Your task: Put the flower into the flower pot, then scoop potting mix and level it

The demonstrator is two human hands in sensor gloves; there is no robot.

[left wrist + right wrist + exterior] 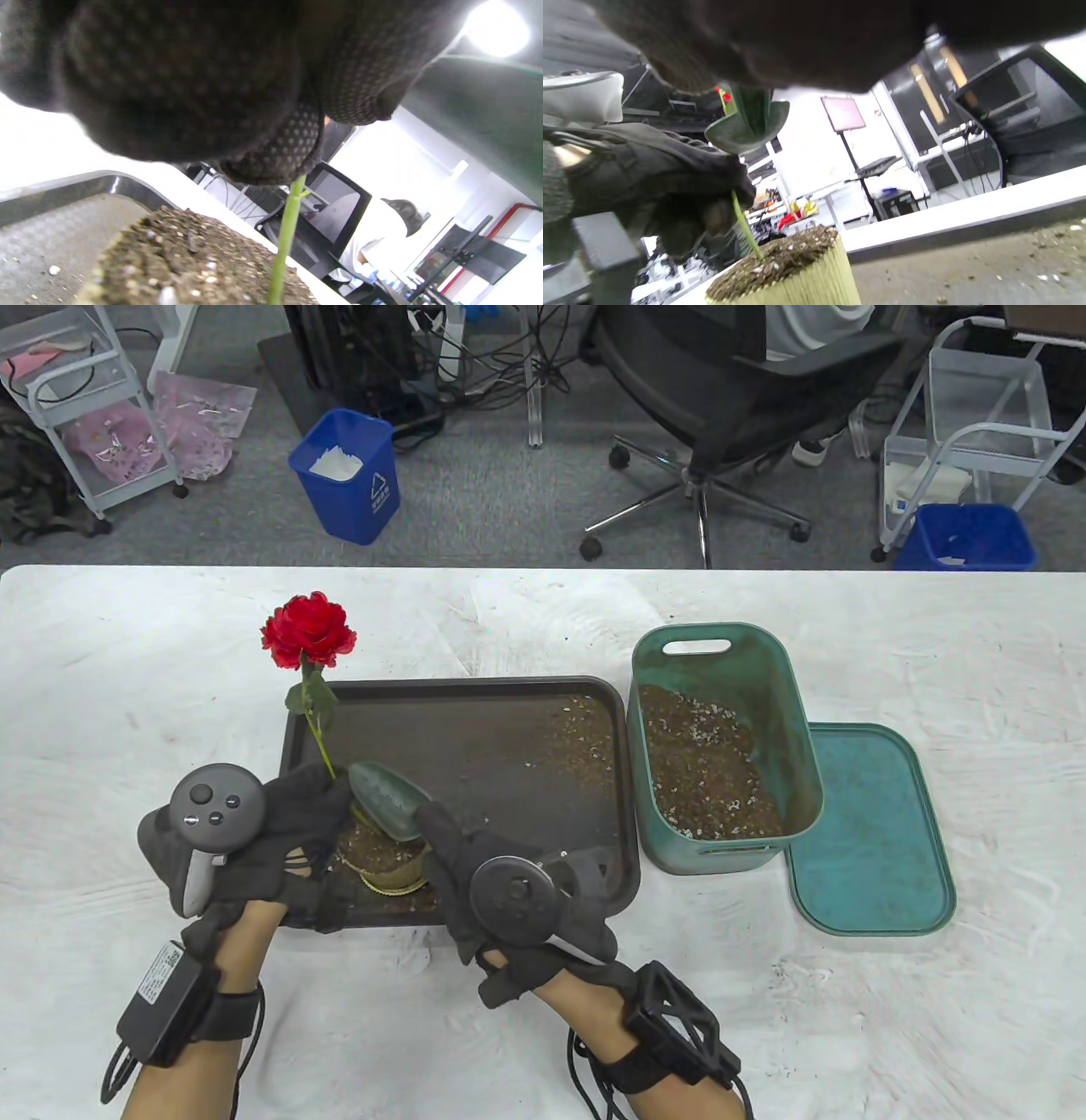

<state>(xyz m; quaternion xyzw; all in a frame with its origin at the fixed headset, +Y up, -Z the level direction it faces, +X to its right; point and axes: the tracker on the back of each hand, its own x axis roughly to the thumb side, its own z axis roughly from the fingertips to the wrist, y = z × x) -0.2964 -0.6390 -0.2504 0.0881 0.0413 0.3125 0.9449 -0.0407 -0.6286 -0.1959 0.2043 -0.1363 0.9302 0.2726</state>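
- While its green stem stands planted in the ribbed yellow-green flower pot (pixel 392 875) at lower centre of the table view, the red artificial rose (pixel 307 632) leans up-left.
- Left hand (pixel 254 831) pinches the stem; right hand (pixel 501 874) grips the green plastic scoop (pixel 389 799).
- Only the wrist views show the speckled potting mix (pixel 774 262) filling the pot to its rim.

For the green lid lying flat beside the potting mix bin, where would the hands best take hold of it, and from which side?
Probably the green lid's right long edge, approached from the right. It lies flat on the table with a raised rim all round, which fingers could hook under. Its left edge sits tucked against the green bin, so that side looks blocked. The right and near edges are free.
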